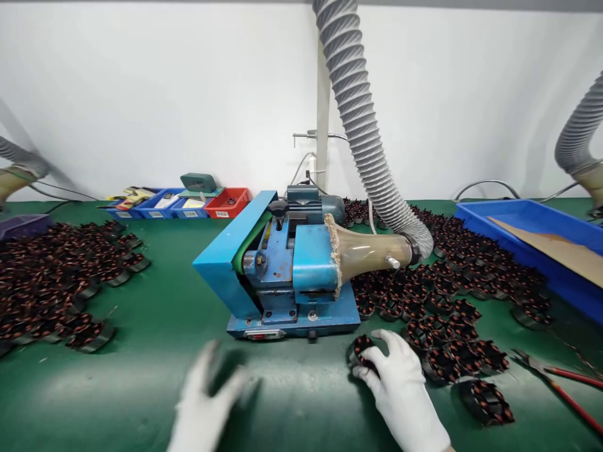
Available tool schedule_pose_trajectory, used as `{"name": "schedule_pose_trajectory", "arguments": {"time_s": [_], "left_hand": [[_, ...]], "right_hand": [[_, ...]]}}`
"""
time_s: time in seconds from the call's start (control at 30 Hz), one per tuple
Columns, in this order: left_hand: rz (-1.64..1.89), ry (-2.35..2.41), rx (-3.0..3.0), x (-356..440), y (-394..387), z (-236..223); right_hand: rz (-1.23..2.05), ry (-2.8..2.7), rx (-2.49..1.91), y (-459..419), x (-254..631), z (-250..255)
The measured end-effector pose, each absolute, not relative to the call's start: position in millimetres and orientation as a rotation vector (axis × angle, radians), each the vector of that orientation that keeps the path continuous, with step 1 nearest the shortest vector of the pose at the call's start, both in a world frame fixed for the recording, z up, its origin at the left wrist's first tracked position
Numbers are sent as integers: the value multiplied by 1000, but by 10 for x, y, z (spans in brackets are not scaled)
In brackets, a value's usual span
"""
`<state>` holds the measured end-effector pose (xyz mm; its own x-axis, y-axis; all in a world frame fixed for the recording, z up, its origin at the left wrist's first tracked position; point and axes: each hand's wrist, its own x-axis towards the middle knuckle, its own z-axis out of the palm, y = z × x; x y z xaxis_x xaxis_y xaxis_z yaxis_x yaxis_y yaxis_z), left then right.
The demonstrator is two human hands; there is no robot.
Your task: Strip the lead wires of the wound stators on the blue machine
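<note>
My right hand point(400, 386), in a white glove, lies on the green table with thumb and fingers wrapped round a black stator with copper windings point(360, 350), just in front of the blue machine point(282, 267). My left hand point(205, 402), also in a white glove, is smeared by motion above the table at the lower left; its fingers look spread, with nothing that I can make out in them. It is nearest to the machine's front base.
Heaps of wound stators cover the table at left point(56, 282) and right point(452, 295). A ribbed grey hose point(362, 125) feeds the machine's funnel. A blue tray with cardboard point(527, 216) sits far right, red-handled pliers point(560, 380) near right, small bins point(183, 204) at back.
</note>
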<state>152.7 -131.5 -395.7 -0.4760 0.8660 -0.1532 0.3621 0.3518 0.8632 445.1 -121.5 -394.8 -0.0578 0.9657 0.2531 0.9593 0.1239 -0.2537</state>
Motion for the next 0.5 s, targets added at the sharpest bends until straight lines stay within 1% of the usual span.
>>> {"name": "schedule_pose_trajectory", "arguments": {"time_s": [0.03, 0.07, 0.13, 0.17, 0.27, 0.4, 0.5], "left_hand": [[1121, 1583, 980, 1808, -1343, -3949], [1081, 1210, 957, 2060, -1360, -3925], [783, 842, 956, 2429, -1354, -3837], [754, 765, 928, 2540, -1332, -3784], [833, 749, 840, 2679, -1221, -3663], [934, 871, 659, 2741, -1130, -3645], [967, 921, 611, 2787, -1203, -3609]], "right_hand": [[193, -2031, -1773, -1265, 4416, -3887], [381, -1995, -1661, -1310, 4389, -3811], [720, -1957, -1394, -1366, 4349, -3641], [839, -1943, -1279, -1373, 4334, -3565], [1021, -1772, -1088, -1333, 4283, -3462], [1189, -1258, -1027, -1274, 4195, -3560], [1143, -1190, -976, -1276, 4156, -3596]]}}
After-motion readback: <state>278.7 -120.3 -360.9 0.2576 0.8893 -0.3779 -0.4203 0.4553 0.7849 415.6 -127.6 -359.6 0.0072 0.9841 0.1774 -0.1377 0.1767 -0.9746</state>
